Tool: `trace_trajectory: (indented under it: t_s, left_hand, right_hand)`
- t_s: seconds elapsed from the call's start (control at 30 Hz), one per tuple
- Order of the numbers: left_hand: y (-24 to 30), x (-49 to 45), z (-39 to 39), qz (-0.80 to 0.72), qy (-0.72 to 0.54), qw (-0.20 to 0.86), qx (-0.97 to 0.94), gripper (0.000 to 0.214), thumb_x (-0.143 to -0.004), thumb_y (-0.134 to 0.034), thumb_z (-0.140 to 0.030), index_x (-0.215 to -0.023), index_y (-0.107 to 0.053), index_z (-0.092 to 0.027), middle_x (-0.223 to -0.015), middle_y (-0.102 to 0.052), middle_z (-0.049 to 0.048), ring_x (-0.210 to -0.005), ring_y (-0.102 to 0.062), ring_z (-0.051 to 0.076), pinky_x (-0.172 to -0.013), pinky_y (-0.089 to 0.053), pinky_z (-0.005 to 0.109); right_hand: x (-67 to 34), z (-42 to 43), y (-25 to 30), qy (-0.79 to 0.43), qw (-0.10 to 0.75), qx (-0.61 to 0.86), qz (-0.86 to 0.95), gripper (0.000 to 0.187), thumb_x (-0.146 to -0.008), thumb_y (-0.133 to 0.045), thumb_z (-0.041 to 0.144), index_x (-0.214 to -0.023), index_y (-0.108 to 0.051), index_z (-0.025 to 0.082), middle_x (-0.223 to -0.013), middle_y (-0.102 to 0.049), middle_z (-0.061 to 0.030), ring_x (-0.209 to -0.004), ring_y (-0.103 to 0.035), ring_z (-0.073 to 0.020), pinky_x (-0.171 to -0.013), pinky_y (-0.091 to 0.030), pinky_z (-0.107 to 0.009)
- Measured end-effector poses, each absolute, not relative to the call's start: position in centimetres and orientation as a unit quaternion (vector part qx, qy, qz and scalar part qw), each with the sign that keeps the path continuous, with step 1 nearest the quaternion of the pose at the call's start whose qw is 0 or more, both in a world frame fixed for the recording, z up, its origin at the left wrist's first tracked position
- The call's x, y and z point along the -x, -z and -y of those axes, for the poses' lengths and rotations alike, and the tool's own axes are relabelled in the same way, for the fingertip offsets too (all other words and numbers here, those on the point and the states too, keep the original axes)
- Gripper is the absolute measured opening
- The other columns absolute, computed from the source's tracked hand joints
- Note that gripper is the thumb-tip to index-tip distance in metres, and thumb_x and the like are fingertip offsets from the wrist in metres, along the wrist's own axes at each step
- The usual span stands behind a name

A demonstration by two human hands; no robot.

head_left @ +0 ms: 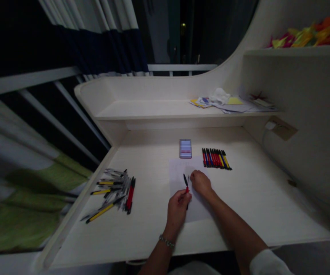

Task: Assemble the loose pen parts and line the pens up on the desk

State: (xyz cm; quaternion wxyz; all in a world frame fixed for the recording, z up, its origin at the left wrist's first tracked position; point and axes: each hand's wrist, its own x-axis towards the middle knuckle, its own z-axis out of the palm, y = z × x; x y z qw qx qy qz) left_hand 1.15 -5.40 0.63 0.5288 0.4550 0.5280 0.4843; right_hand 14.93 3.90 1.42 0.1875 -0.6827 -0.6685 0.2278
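Observation:
My left hand (pixel 177 206) is closed around a red pen (pixel 187 189) above a white sheet of paper (pixel 177 172). A black end of the pen shows below my fingers. At its upper end a black pen cap (pixel 185 179) slants beside a thin dark piece, too small to make out. Just to the right, my right hand (pixel 201 183) has its fingers curled together, with the fingertips close to the pen's upper end. Whatever those fingertips hold is hidden.
A loose pile of clear and yellow pens (pixel 107 191) lies at left, with red pens (pixel 130 195) beside it. A row of red, blue and yellow pens (pixel 214 158) lies right of a phone (pixel 185 149). Papers (pixel 233 105) rest on the shelf behind.

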Motion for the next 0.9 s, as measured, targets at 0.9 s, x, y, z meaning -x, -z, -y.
trace_trajectory:
  t_s: [0.9]
  left_hand:
    - [-0.6,-1.7,5.5,-0.507,-0.473,0.55,-0.466,0.039,-0.079,-0.069,-0.047,-0.099,-0.072,-0.014,-0.088,-0.075,0.0105,-0.078,-0.068,0.021,-0.07,-0.052,0.03]
  right_hand:
    - [-15.4,-1.1,-6.4,-0.532,0.511,0.518,0.433,0.036,-0.066,-0.072,0.046,-0.088,-0.069,0.018,-0.083,-0.07,-0.0063,-0.065,-0.052,-0.0139,-0.054,-0.037,-0.024]
